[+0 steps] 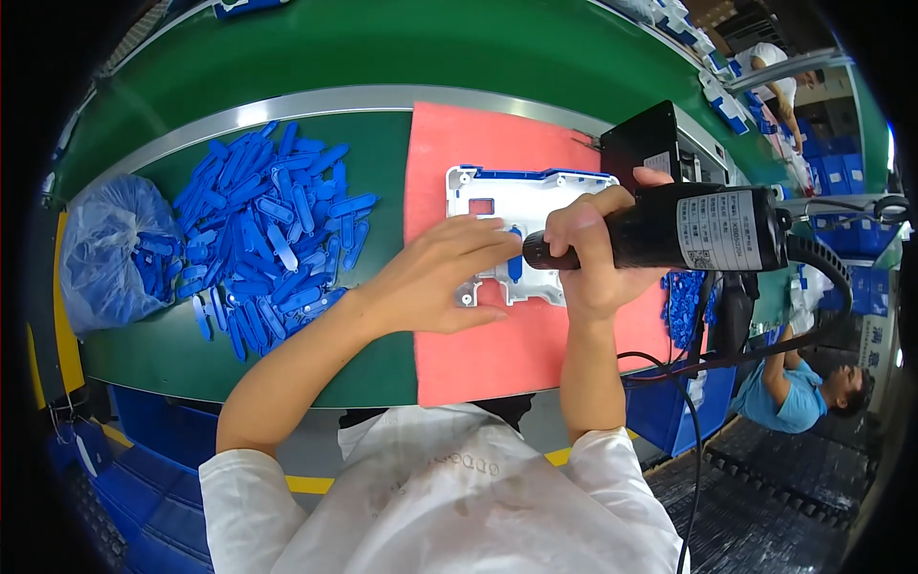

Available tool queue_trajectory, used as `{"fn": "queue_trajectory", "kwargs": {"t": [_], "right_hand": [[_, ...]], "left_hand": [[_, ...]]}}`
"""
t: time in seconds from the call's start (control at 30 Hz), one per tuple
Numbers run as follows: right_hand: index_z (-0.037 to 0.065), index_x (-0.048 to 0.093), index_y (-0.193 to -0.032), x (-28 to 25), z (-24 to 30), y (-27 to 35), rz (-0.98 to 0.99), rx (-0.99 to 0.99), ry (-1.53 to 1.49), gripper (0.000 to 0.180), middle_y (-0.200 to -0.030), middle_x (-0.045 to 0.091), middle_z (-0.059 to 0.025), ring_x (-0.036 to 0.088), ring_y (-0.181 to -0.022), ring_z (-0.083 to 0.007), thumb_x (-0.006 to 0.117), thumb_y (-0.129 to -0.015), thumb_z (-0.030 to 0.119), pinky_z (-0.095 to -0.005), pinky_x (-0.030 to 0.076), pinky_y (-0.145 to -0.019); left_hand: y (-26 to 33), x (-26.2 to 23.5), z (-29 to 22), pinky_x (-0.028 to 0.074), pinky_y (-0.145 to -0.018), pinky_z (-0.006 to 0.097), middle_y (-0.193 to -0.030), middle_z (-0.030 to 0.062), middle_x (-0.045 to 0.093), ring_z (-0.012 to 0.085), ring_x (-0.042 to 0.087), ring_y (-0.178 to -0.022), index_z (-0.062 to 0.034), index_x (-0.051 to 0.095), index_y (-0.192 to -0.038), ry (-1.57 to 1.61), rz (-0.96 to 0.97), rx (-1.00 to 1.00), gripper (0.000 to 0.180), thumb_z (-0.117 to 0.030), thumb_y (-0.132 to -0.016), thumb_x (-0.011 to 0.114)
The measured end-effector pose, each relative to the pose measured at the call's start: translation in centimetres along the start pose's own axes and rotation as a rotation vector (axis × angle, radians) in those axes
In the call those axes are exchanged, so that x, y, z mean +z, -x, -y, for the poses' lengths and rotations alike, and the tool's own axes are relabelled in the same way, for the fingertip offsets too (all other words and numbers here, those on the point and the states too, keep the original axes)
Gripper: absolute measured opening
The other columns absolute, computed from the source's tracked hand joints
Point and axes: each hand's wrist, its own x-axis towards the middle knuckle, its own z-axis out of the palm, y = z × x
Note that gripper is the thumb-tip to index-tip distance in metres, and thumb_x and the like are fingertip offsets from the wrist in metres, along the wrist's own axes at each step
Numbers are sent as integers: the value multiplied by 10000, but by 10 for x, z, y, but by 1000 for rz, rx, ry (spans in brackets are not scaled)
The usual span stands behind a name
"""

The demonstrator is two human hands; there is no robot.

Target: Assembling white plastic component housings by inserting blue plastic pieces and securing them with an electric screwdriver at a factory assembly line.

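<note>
A white plastic housing with a blue upper edge lies on a pink mat in front of me. My left hand holds the housing at its left part, fingertips beside a small blue plastic strip in it and thumb at the lower edge. My right hand is wrapped round a black cylindrical power tool with a white label. The tool lies nearly level, and its narrow nose points left, close over the blue strip. Whether the nose touches the strip I cannot tell.
Left of the mat spreads a heap of blue plastic strips, beside a clear bag holding more. Small blue parts lie right. A black box stands behind the tool, whose ribbed cable curves rightward. Co-workers are at right.
</note>
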Motion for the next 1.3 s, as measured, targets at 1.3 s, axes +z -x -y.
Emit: {"fn": "queue_trajectory", "kwargs": {"t": [1.3], "right_hand": [[55, 315, -1209, -11, -16, 20, 198, -111, 167, 488, -678, 520, -72, 492, -489, -136, 540, -810, -113, -308, 475, -502]], "left_hand": [[-1, 2, 0, 391, -1043, 464, -1232, 159, 594, 337, 500, -1242, -2, 581, -1168, 36, 3, -64, 563, -236, -692, 769]]}}
